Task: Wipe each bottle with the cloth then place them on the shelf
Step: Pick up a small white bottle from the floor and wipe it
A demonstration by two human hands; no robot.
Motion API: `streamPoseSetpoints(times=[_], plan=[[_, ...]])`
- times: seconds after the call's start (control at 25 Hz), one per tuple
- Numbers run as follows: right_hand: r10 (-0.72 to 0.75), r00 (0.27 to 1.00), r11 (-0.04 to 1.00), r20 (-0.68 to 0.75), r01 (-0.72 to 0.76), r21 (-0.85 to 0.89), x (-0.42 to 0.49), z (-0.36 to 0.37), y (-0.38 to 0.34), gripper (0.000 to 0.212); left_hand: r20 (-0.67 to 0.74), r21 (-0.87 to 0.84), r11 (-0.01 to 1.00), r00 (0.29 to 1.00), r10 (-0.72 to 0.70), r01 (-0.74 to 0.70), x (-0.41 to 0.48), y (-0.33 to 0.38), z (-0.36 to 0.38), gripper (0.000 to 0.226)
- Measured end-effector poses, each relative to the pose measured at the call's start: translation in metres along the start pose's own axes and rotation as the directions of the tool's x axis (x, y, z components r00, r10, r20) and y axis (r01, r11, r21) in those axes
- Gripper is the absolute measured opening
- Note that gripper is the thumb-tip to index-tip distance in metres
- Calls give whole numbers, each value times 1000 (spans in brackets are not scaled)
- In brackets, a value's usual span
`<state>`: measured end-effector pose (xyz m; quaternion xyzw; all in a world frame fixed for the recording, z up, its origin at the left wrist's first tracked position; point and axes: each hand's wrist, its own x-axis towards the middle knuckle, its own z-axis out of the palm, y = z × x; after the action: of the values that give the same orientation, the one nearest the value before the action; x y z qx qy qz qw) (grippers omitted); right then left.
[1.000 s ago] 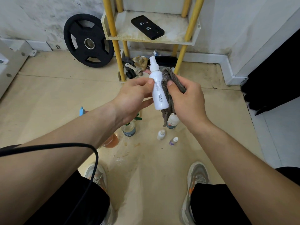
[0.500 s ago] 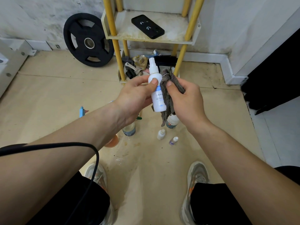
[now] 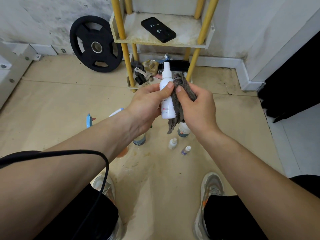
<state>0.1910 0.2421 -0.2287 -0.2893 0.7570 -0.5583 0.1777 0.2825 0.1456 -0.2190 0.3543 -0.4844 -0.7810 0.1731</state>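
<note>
Beige flooring, stained near the middle, is seen from above, bounded at 12 o'clock by a scuffed white wall. Against that wall a shelf with yellow posts is set, and on its pale tier a black phone is laid flat; on the bottom tier, clutter is piled that cannot be told apart clearly. At 10 o'clock a black weight plate is leaned upright against the wall. In the centre of the view a white spray bottle is held roughly upright, nozzle cap toward 12 o'clock, above the floor and in front of the shelf's lower tier. It is gripped by the left hand, whose thumb is pressed on the bottle's front near the shoulder while the fingers are curled behind it. A grey cloth is pinched by the right hand between thumb and fingers and is pressed against the bottle's right side, with its loose end hanging toward 6 o'clock. On the floor beneath the hands, other bottles are stood: a clear bottle partly hidden under the left wrist, a white bottle with a label behind the cloth's tail, a small white dropper bottle and, just beside it at 4 o'clock, a tiny bottle with a purple label. A blue object is lying at 9 o'clock of the hands. A black cable is draped across the left forearm, and two grey sneakers are planted at 6 o'clock.
</note>
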Motion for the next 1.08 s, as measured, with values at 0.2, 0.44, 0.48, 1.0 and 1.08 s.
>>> streamPoseSetpoints(times=[0.2,0.44,0.48,1.0,1.08], plan=[[39,999,998,-23,-40,-55,-2,-1,-1,31,24,71,997,1000,-9,7,-2,6,2,40],[87,996,994,6,-86,-64,-9,-11,-3,38,35,8,998,998,57,-57,-10,6,12,35],[89,996,994,23,-88,-65,-13,-13,-3,37,11,-13,998,998,65,-65,-13,5,14,34],[290,942,919,168,-225,-323,-14,-53,34,23,-60,379,905,971,230,-191,5,-26,-17,29],[330,931,895,159,-254,-367,-6,-51,51,23,-44,497,851,975,219,-169,19,-51,-18,34]])
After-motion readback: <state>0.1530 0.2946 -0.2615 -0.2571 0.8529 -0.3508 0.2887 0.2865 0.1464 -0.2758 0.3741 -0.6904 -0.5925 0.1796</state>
